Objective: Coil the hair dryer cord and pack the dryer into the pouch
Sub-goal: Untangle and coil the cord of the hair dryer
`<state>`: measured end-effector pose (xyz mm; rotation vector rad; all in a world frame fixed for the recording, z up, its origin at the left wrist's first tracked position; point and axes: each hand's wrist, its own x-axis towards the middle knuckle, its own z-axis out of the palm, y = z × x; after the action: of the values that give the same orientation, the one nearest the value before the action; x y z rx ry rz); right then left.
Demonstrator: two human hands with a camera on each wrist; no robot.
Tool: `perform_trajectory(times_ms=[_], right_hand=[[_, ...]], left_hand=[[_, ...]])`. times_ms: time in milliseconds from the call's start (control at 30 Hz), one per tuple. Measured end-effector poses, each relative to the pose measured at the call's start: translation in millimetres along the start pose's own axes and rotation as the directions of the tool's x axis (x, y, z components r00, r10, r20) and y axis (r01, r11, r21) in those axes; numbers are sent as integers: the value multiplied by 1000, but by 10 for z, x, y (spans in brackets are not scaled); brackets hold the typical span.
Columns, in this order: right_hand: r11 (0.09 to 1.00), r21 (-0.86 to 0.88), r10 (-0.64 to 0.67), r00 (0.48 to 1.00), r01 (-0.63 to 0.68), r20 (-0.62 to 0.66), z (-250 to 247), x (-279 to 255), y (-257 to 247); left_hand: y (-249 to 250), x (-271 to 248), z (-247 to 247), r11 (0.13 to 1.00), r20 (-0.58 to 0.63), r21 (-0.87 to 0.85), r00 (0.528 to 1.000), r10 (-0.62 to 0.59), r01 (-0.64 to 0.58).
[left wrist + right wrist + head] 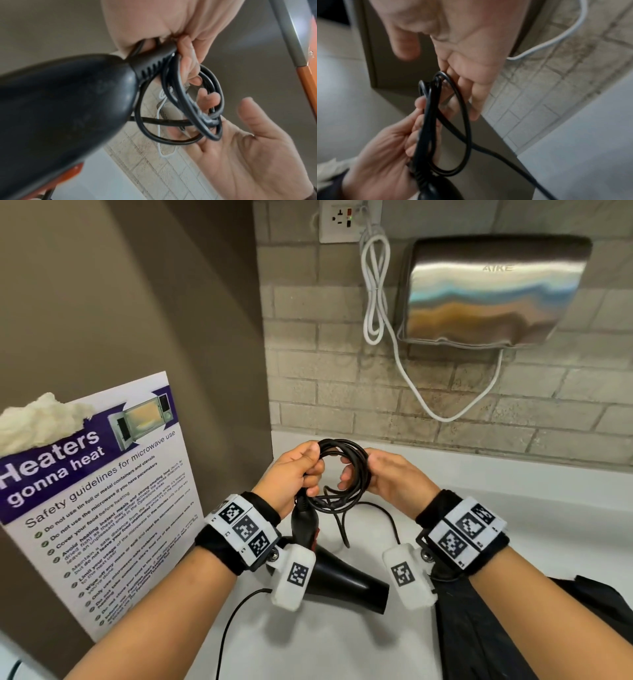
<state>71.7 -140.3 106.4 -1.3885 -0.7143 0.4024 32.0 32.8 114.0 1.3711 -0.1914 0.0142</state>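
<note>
Both hands work close to the back corner of a white counter (342,645), where a brown side panel (154,302) on the left meets a tiled brick wall (325,378) behind; open counter lies to the right of the hands and toward the near edge.

One black hair dryer (346,580) hangs below the left hand (294,474), nozzle pointing right, just above the counter. The left hand grips the top of the dryer's handle at the strain relief together with one side of the coiled cord (342,474). The right hand (387,477) holds the opposite side of the coil, fingers hooked through the loops and thumb apart; how firm that hold is remains uncertain in the blurred wrist view. The coil counts several loops. One loose run of cord trails down onto the counter and off its near edge.

One black pouch (479,638) lies flat on the counter under the right forearm.

One steel hand dryer (489,292) hangs on the wall, its white cable (376,296) bundled below one outlet (342,220). One microwave safety poster (102,491) leans against the panel.
</note>
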Motion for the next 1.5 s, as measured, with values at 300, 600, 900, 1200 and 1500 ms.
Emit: perform_trajectory(times_ms=[300, 600, 900, 1200, 1500], right_hand=[[974, 198, 132, 985, -108, -112, 77, -34, -124], [987, 45, 157, 968, -151, -197, 107, -34, -196], [959, -251, 58, 962, -127, -268, 178, -47, -264], [919, -368, 31, 956, -143, -293, 126, -66, -276], [714, -698, -382, 864, 52, -327, 185, -56, -142]], left_hand=[[14, -32, 56, 998, 111, -68, 994, -9, 17], [-15, -48, 110, 999, 92, -32, 996, 20, -18], [-22, -44, 143, 993, 51, 95, 996, 67, -72], [20, -49, 171, 991, 67, -92, 994, -89, 95], [41, -26, 231, 998, -2, -11, 998, -67, 67]])
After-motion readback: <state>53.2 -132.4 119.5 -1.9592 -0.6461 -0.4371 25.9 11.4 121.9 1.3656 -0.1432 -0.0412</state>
